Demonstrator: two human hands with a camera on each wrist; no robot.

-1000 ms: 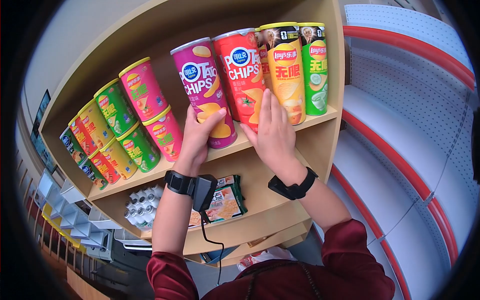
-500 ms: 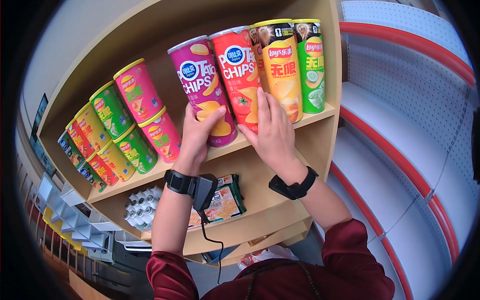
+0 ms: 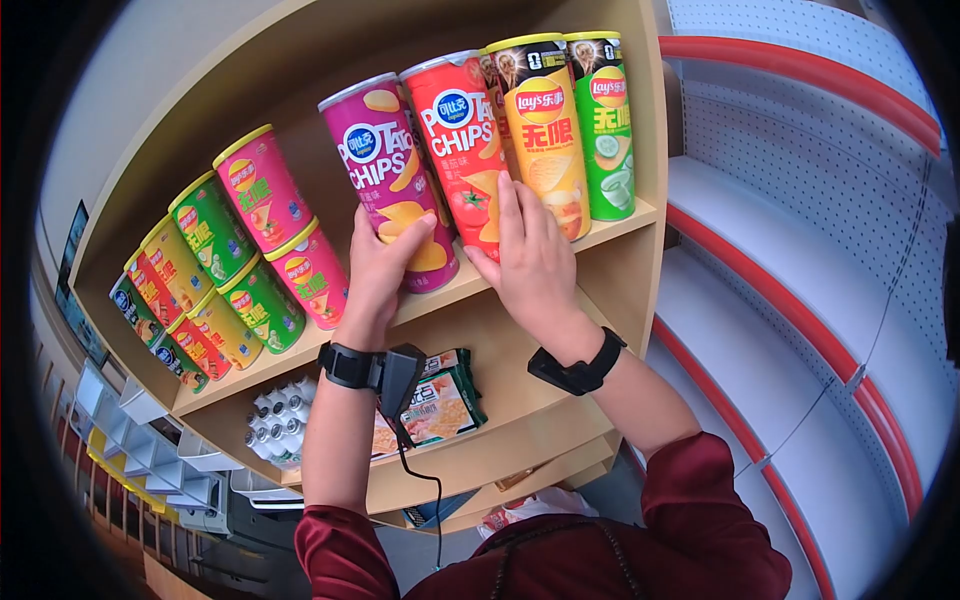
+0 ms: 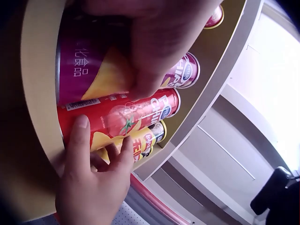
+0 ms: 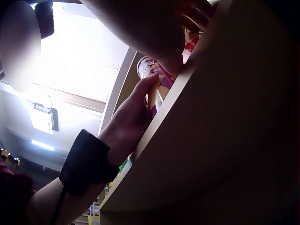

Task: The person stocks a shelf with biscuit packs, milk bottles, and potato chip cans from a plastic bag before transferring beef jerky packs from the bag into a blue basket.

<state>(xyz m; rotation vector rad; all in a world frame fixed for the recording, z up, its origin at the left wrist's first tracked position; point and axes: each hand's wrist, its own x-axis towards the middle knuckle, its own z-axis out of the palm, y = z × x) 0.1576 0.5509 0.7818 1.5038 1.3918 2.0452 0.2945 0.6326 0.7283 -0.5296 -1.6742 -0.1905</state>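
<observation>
A purple potato chip canister [image 3: 385, 150] stands near the front of the upper shelf. My left hand [image 3: 378, 265] grips its lower half, thumb across the front and fingers at its left side. Beside it on the right is a red potato chip canister [image 3: 465, 140], its base near the shelf edge. My right hand [image 3: 535, 255] touches this red canister low down, its fingers nearly straight along the right side. In the left wrist view, the right thumb [image 4: 80, 131] presses on the front of the red canister [image 4: 112, 117] near its base.
A yellow canister [image 3: 548, 130] and a green canister [image 3: 608, 145] stand to the right. Shorter stacked cans [image 3: 255, 195] line the shelf's left part. White bottles [image 3: 277, 420] and snack packs [image 3: 440, 405] lie on the shelf below. A white rack with red edges [image 3: 760, 240] is at far right.
The head view has shifted slightly, so the canisters and both hands appear a little farther left. Both hands keep their places on the purple and red canisters.
</observation>
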